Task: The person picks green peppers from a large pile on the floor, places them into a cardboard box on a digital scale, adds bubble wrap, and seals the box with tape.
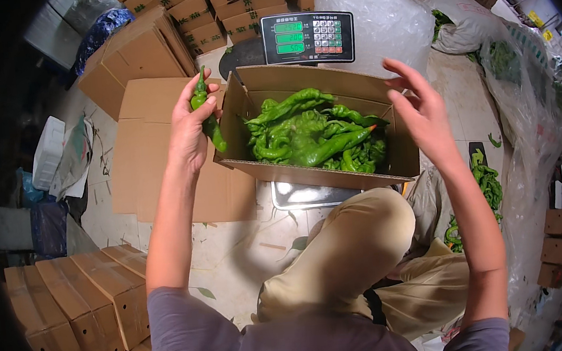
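My left hand (190, 123) grips one long green pepper (200, 100), held upright beside the left wall of an open cardboard box (300, 170). Inside that box lies a heap of wrinkled green peppers (307, 133), one with an orange tip. At the box's right end, my right hand (418, 106) is raised with its fingers apart and nothing in it. Under the box shows the metal platform (308, 195) of an electronic scale. Its display panel (308, 38), with lit green readouts and a keypad, stands behind the box.
Flattened cardboard (158, 151) covers the floor at left. Closed boxes (81, 303) stack at lower left, and more cartons (245, 0) line the back. A clear plastic bag (373, 22) bulges behind the scale. Loose green peppers (487, 185) lie at right near plastic sheeting (530, 153).
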Action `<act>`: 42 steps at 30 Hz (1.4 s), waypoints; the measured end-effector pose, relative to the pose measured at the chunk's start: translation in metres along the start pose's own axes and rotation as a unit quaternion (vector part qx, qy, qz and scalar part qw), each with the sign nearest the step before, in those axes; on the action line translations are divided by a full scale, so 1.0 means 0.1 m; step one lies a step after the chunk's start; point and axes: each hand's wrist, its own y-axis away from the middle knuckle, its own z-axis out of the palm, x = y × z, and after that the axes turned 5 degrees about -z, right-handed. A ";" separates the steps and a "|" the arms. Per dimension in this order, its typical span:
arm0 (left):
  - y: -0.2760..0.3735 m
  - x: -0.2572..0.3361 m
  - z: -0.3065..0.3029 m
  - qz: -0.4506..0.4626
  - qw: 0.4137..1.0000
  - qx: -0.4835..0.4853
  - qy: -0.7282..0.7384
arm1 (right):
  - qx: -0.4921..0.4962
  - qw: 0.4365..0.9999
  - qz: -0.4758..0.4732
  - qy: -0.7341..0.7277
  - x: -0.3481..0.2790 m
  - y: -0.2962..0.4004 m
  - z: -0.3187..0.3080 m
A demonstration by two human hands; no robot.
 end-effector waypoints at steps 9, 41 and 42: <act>-0.08 -0.02 0.26 0.175 0.974 -0.063 -0.127 | 0.012 0.995 0.080 0.060 -0.03 0.55 -0.50; -0.10 -0.12 0.82 0.306 0.683 -0.142 -0.647 | 0.009 0.988 -0.016 0.155 -0.17 0.67 -0.49; 0.07 -0.04 0.94 0.352 0.676 -0.161 -0.627 | 0.010 0.972 -0.066 0.225 -0.24 0.67 -0.47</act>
